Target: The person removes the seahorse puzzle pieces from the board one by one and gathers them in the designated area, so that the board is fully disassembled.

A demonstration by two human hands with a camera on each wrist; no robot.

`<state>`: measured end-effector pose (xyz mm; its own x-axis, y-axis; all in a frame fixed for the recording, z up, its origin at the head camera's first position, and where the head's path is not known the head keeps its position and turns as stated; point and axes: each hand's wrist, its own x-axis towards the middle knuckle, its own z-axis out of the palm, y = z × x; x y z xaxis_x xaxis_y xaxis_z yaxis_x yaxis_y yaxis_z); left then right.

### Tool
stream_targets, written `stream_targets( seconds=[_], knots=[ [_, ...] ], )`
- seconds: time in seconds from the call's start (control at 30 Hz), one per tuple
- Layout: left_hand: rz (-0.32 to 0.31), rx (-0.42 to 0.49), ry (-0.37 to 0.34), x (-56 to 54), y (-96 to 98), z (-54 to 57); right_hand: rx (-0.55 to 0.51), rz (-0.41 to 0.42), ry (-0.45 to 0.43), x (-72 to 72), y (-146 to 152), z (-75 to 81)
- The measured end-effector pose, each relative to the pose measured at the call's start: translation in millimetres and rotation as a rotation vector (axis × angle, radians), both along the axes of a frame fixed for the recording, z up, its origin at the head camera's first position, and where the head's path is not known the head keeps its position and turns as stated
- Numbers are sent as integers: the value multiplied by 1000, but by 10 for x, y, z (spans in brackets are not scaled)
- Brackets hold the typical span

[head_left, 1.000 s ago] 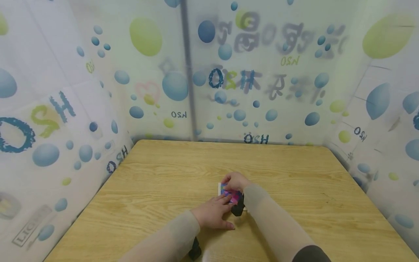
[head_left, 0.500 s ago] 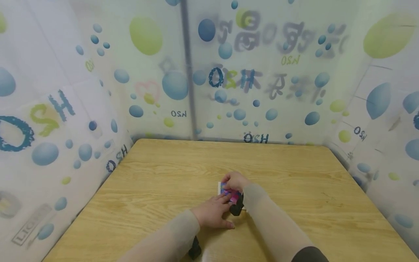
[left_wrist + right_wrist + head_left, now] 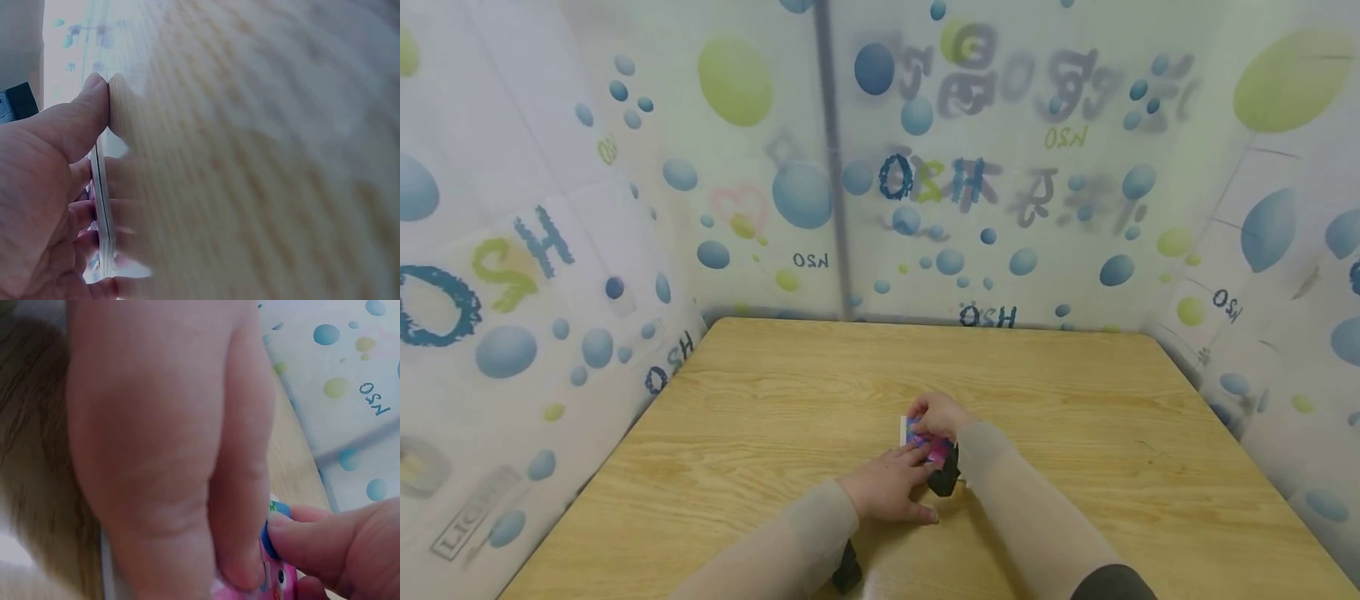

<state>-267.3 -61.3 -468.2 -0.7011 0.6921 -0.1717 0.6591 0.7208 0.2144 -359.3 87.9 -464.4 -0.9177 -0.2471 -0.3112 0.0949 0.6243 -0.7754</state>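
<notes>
A thin booklet with a pink, blue and purple picture face [image 3: 938, 452] and a white margin lies on the wooden table under both hands. My left hand [image 3: 887, 490] rests on it with fingers spread, its thumb out to the near side on the tabletop. In the left wrist view the booklet's layered edge [image 3: 101, 187] shows side-on beneath the fingers. My right hand [image 3: 942, 415] reaches over from the right. Its thumb and finger pinch a blue edge [image 3: 270, 540] of the pink cartoon face in the right wrist view. Hands hide most of the picture.
The pale wooden table [image 3: 760, 400] extends around the hands on all sides. White curtain walls [image 3: 895, 250] with blue and green dots enclose its back and sides. Black wrist cameras [image 3: 943, 477] sit at both wrists, one very close to the booklet.
</notes>
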Motion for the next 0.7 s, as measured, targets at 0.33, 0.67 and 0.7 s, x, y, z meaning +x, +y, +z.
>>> stream_targets(
  seconds=[0.33, 0.67, 0.7],
  knots=[
    [4, 7, -3, -8, -9, 4, 10, 23, 28, 31, -9, 62],
    [-5, 20, 8, -2, -18, -6, -11, 6, 18, 30, 20, 59],
    [-5, 22, 6, -1, -17, -7, -11, 4, 16, 25, 26, 52]
  ],
)
